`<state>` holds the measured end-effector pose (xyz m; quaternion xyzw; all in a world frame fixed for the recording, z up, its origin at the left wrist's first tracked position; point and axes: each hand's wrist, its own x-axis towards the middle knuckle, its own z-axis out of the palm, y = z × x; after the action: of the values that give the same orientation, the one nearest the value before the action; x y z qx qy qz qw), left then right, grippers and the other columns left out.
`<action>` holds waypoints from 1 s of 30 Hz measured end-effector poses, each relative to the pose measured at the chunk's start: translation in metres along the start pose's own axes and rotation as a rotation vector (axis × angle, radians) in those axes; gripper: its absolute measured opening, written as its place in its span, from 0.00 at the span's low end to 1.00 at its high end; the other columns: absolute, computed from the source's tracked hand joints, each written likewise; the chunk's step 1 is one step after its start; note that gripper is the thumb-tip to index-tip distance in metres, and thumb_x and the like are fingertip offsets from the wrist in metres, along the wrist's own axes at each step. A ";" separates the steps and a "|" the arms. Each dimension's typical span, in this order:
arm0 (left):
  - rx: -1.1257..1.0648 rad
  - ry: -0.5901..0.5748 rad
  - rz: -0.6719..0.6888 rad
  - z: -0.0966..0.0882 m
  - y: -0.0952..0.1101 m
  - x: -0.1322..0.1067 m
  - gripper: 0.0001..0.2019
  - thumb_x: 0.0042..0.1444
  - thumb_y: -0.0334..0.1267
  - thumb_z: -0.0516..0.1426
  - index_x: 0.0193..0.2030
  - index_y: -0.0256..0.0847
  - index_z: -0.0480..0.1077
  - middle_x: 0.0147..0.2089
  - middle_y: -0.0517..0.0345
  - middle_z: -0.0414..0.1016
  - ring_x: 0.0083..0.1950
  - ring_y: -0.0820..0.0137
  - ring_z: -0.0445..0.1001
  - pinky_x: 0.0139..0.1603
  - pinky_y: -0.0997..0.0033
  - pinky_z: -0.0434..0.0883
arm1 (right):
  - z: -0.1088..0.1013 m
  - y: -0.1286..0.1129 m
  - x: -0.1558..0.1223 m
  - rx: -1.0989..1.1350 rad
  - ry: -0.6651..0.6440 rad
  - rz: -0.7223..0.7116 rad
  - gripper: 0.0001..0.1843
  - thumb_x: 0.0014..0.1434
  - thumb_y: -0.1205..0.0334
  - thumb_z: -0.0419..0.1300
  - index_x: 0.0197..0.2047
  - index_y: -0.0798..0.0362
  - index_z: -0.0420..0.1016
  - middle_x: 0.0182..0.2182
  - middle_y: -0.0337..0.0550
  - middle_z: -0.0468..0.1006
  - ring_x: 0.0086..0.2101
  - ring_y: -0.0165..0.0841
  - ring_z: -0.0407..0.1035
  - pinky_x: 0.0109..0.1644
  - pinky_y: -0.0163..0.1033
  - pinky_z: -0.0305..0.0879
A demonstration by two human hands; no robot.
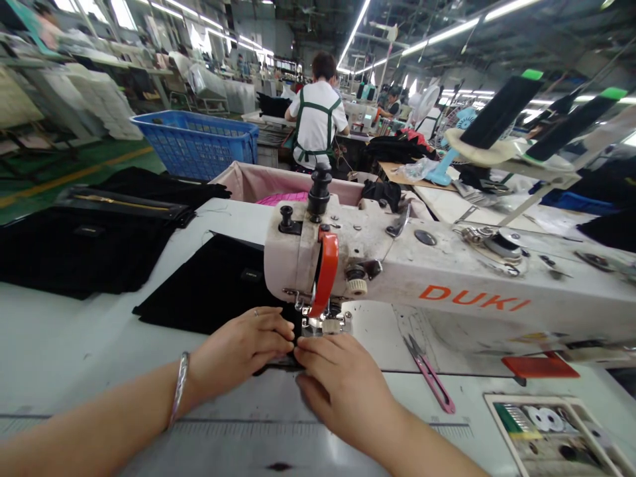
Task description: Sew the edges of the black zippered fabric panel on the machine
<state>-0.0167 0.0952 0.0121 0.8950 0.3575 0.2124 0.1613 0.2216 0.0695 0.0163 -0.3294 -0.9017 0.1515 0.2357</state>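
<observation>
A black fabric piece (199, 285) with a small label lies on the sewing machine bed, its right edge by the presser foot (325, 324). My left hand (243, 341), with a bracelet at the wrist, rests over the near part of this fabric, fingers bent and closed on its edge. Just to the right, my right hand (342, 381) pinches the near corner in front of the foot, thumb tucked low. The fingertips of both hands almost meet. Above them stands the white sewing machine (387, 265) with an orange guard (325, 271). My hands partly hide the fabric's near edge.
Pink thread snips (431, 376) lie right of the needle area, near a parts tray (551, 430). More black pieces (89, 245) are stacked at left. Behind are a pink-lined bin (293, 179), a blue basket (199, 142) and a seated person (320, 119). Thread cones (501, 112) stand at right.
</observation>
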 end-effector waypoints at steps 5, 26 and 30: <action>0.005 0.035 -0.040 -0.001 -0.015 0.011 0.10 0.66 0.33 0.57 0.46 0.48 0.80 0.50 0.60 0.82 0.54 0.68 0.77 0.62 0.64 0.72 | 0.007 0.006 0.005 -0.040 0.048 0.034 0.18 0.62 0.68 0.60 0.56 0.57 0.73 0.51 0.51 0.78 0.50 0.44 0.70 0.56 0.52 0.69; 0.113 0.028 -0.118 0.013 -0.062 0.028 0.10 0.68 0.39 0.57 0.51 0.38 0.74 0.50 0.52 0.78 0.50 0.64 0.78 0.52 0.55 0.76 | 0.014 0.012 0.009 -0.009 0.087 0.049 0.16 0.64 0.71 0.56 0.54 0.56 0.75 0.53 0.49 0.78 0.52 0.44 0.69 0.59 0.53 0.66; 0.143 -0.063 -0.092 -0.008 -0.046 0.033 0.09 0.67 0.37 0.58 0.49 0.37 0.74 0.51 0.52 0.78 0.51 0.62 0.77 0.53 0.52 0.75 | 0.013 0.014 0.009 0.013 0.119 0.024 0.13 0.64 0.71 0.57 0.50 0.55 0.77 0.48 0.49 0.79 0.49 0.42 0.69 0.55 0.50 0.67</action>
<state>-0.0256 0.1511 0.0077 0.8930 0.4074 0.1506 0.1177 0.2162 0.0844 0.0025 -0.3471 -0.8810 0.1405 0.2892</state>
